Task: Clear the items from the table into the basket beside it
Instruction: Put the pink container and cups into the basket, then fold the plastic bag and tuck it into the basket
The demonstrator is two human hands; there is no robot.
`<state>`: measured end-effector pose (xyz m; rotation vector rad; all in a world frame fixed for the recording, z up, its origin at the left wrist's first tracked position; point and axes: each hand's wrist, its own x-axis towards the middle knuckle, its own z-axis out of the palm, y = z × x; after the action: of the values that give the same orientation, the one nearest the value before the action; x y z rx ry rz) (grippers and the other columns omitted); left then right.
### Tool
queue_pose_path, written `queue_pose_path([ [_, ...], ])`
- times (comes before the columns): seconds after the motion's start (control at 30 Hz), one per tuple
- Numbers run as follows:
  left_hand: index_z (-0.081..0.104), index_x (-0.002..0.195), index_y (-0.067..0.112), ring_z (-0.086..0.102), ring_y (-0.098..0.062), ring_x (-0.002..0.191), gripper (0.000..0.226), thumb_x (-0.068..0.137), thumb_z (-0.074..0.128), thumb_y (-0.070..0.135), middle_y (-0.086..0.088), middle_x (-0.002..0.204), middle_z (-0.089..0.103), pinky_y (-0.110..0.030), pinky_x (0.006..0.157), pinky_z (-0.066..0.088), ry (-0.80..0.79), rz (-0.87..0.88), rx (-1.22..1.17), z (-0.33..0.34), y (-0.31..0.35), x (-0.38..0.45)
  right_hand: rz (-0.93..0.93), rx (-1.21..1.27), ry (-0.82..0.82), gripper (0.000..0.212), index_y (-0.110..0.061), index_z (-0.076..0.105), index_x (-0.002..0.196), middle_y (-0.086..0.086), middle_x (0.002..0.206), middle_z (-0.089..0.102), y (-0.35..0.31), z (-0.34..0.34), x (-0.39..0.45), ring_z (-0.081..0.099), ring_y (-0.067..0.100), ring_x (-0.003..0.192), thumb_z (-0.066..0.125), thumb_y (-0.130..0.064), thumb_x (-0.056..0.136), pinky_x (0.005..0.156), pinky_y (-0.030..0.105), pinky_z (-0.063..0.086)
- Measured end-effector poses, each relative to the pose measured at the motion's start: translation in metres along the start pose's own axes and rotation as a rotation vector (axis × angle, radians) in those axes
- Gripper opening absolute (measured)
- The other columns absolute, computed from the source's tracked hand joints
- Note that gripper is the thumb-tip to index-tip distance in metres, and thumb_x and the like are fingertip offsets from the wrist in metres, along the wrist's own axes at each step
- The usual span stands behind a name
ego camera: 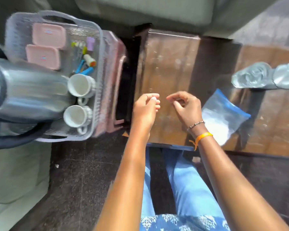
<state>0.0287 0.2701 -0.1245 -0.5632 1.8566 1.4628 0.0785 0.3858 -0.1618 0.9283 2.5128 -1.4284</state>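
From the head view, the left hand (146,107) hovered over the brown bench (170,64), its grip pinching a small white thing (153,98) too blurred to name. The right hand (185,105) hung just beside it, fingers loosely curled and grasping nothing. The grey basket (97,47) stood left of the bench on a pink stool (113,80), already holding two pink boxes (48,35), two white cups (81,85) and some small tools. By my judgement the clearing was well along: a clear zip bag (223,114) and crumpled foil (257,77) remained. The next move called for carrying the pinched bit leftward over the basket. A steel bottle (23,90) was cut off at the frame's left edge.
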Motion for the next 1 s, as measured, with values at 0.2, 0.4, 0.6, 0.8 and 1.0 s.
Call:
queue_pose_path([
  [0.2,0.062,0.105,0.01,0.053,-0.009,0.067,0.021,0.094,0.044,0.014,-0.001,0.083,0.058,-0.018,0.062,0.045,-0.328,-0.131,0.336,0.108,-0.049,-0.017,0.386,0.083,0.203,0.029,-0.015,0.07,0.081,0.006,0.084,0.071,0.121,-0.076,-0.042,0.063,0.019,0.075,0.05,0.005,0.077,0.081,0.035,0.052],
  [0.4,0.055,0.115,-0.003,0.054,-0.035,0.115,0.04,0.08,0.045,0.014,-0.025,0.121,0.057,-0.041,0.097,0.045,-0.341,-0.144,0.768,0.171,-0.108,0.001,0.718,0.151,0.411,0.029,-0.003,0.062,0.105,0.023,0.106,0.065,0.22,-0.115,-0.062,0.059,0.029,0.094,0.054,0.002,0.077,0.094,0.037,0.044],
  [0.6,0.022,0.147,0.01,0.033,-0.03,0.137,0.07,0.084,0.052,0.014,-0.012,0.15,0.03,-0.041,0.114,0.031,-0.295,-0.182,0.832,0.188,-0.107,0.016,0.851,0.33,0.201,0.049,-0.003,0.04,0.128,0.009,0.102,0.063,0.253,-0.123,-0.052,0.053,0.016,0.095,0.06,-0.005,0.082,0.085,0.025,0.038],
  [0.8,0.061,0.08,0.012,0.059,-0.017,0.079,0.02,0.091,0.056,0.028,0.001,0.083,0.063,-0.026,0.068,0.045,-0.181,-0.177,0.539,0.191,-0.095,0.012,0.758,0.57,0.332,0.037,-0.016,0.038,0.093,-0.002,0.069,0.042,0.24,-0.126,-0.041,0.044,0.01,0.064,0.055,0.013,0.077,0.064,0.014,0.042],
  [1.0,0.042,0.112,0.017,0.062,-0.005,0.081,0.024,0.091,0.054,0.013,0.001,0.095,0.062,-0.012,0.057,0.05,-0.105,0.007,0.304,0.176,-0.086,-0.004,0.518,0.606,0.091,0.055,-0.024,0.058,0.098,-0.003,0.096,0.059,0.218,-0.149,-0.037,0.058,0.014,0.096,0.049,0.024,0.072,0.076,0.029,0.055],
])
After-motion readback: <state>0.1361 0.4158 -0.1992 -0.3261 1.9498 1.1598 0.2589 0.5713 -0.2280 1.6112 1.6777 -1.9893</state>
